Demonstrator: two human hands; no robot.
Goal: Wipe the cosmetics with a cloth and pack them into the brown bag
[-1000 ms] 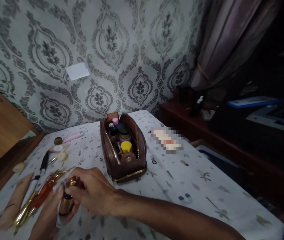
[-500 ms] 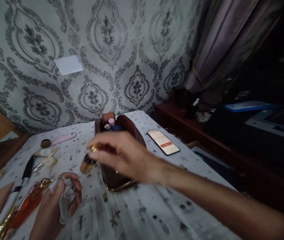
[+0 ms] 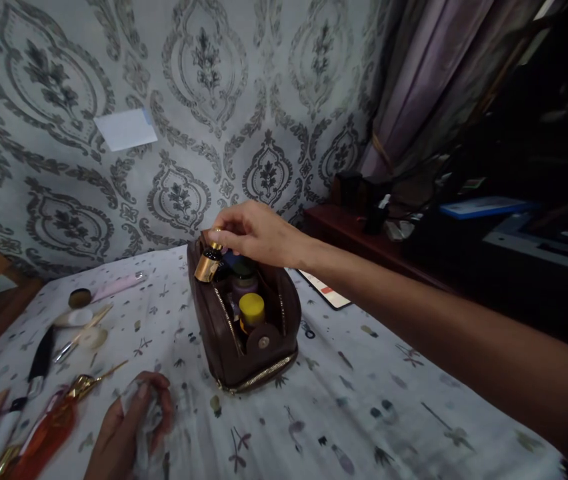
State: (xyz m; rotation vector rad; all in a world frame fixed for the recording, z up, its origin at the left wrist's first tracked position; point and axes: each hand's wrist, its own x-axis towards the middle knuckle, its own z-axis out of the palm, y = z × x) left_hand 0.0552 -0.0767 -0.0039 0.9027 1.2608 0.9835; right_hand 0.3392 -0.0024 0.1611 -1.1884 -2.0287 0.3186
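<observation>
Gray damask wallpaper (image 3: pixel 207 60) rises behind a bed or table spread with a white printed cloth (image 3: pixel 274 427), on which stands a brown leather bag (image 3: pixel 205 313), its top gaping between two zipper edges. Inside it, nearest the front, sits a jar with a yellow lid (image 3: pixel 252 310), upright behind the rounded snap flap (image 3: pixel 263 338); just beyond that is a purplish jar (image 3: pixel 245 289) with a dark lid, and deeper in lie dark and bluish items too shaded and too covered to make out. Over the bag's far left edge, the person's right hand (image 3: pixel 257 233) pinches a small bottle (image 3: pixel 207 265) by its gold cap, fingertips closed on it; the bottle is tilted, dark at the shoulder and gold below, and whether it touches the rim cannot be told. The left hand (image 3: pixel 127 413) is half curled around a crumpled whitish cloth or tissue (image 3: pixel 147 427), low over the spread and apart from the bag. Left of that hand lies an orange item with a gold top (image 3: pixel 49 437); farther back are a dark-handled brush (image 3: pixel 43 353) and a pink tube (image 3: pixel 118 287). Right of the bag, a phone (image 3: pixel 328 290) lies partly behind the right forearm.
</observation>
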